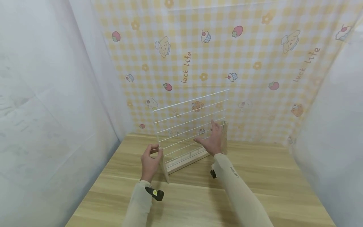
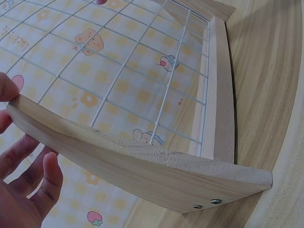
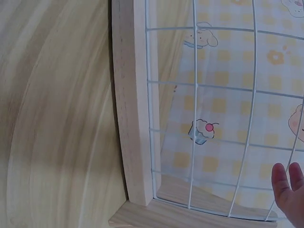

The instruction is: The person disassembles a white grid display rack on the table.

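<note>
A rack stands on the table, its white wire grid (image 1: 191,100) set between two wooden side pieces with a wooden bar (image 1: 188,163) along the bottom. My left hand (image 1: 150,162) holds the upper end of the left side piece (image 2: 142,159), thumb and fingers on either side of it. Two screw heads (image 2: 216,202) show low on that piece's outer face. On the other side, my right hand (image 1: 212,140) is spread in front of the grid beside the right side piece (image 1: 224,138), its fingers (image 3: 281,183) extended and gripping nothing.
The wood-grain table (image 1: 255,176) runs back to a yellow checked cloth (image 1: 249,47) hanging behind the rack. White sheets (image 1: 42,94) hang on both sides. A black wrist strap (image 1: 154,193) is on the left sleeve.
</note>
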The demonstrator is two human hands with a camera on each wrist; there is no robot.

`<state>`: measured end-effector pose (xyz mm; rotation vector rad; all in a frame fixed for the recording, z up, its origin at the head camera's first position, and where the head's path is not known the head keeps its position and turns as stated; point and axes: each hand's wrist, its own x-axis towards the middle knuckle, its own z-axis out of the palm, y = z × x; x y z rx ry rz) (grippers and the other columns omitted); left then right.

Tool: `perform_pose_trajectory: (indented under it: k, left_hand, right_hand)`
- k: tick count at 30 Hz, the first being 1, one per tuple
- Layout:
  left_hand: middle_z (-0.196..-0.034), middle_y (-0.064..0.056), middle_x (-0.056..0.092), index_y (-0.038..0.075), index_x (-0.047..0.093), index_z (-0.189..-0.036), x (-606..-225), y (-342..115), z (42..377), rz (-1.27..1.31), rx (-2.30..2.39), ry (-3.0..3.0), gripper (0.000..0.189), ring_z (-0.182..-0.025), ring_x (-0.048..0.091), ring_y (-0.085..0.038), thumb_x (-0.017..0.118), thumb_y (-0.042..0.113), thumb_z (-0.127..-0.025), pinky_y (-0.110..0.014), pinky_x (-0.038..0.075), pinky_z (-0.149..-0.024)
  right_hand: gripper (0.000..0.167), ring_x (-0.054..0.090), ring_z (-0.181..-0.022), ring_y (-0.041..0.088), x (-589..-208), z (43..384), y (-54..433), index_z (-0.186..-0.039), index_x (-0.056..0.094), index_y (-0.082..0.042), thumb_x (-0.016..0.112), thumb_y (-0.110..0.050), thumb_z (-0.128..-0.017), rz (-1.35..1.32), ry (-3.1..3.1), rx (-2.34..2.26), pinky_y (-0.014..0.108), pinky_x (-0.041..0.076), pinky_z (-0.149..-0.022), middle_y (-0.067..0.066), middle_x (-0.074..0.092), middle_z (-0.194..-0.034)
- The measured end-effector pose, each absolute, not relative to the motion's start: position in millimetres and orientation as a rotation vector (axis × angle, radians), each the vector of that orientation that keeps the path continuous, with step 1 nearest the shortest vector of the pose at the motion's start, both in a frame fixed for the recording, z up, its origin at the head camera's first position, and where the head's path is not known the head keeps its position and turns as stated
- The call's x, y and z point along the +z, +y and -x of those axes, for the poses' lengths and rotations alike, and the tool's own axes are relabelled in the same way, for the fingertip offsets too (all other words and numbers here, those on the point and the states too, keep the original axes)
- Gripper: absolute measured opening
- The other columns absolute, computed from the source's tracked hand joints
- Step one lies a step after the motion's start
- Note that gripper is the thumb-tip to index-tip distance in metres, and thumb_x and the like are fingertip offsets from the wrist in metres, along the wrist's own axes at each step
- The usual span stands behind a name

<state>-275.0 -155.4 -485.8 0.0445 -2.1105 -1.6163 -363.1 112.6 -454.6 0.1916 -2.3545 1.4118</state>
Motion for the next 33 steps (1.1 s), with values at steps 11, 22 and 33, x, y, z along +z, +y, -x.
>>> perform_pose_trajectory:
  k: [11, 22, 33]
  left_hand:
    - [-0.12, -0.005, 0.071, 0.011, 0.067, -0.105, -486, -154, 274, -0.068, -1.598, -2.111, 0.013, -0.11, 0.067, -0.027, 0.069, 0.015, -0.093, -0.02, 0.053, -0.068]
    - [-0.119, -0.004, 0.071, 0.008, 0.067, -0.104, -488, -154, 277, -0.045, -1.625, -2.083, 0.015, -0.108, 0.067, -0.027, 0.071, 0.016, -0.092, -0.02, 0.053, -0.066]
    - [-0.116, -0.006, 0.072, 0.009, 0.068, -0.104, -487, -153, 276, -0.039, -1.585, -2.08, 0.014, -0.106, 0.069, -0.027, 0.071, 0.014, -0.091, -0.021, 0.053, -0.066]
  right_hand:
    - [0.12, 0.035, -0.144, 0.038, -465, 366, 107, -0.16, 0.023, -0.018, 0.095, -0.034, -0.065, -0.19, -2.326, 1.416, 0.057, 0.038, -0.116, 0.016, 0.024, -0.16]
    - [0.124, 0.039, -0.141, 0.039, -468, 365, 101, -0.161, 0.014, -0.013, 0.093, -0.035, -0.068, -0.23, -2.366, 1.398, 0.058, 0.038, -0.115, 0.022, 0.033, -0.159]
    - [0.128, 0.039, -0.14, 0.039, -473, 369, 94, -0.162, 0.01, -0.019, 0.095, -0.027, -0.067, -0.206, -2.316, 1.467, 0.059, 0.039, -0.114, 0.023, 0.033, -0.157]
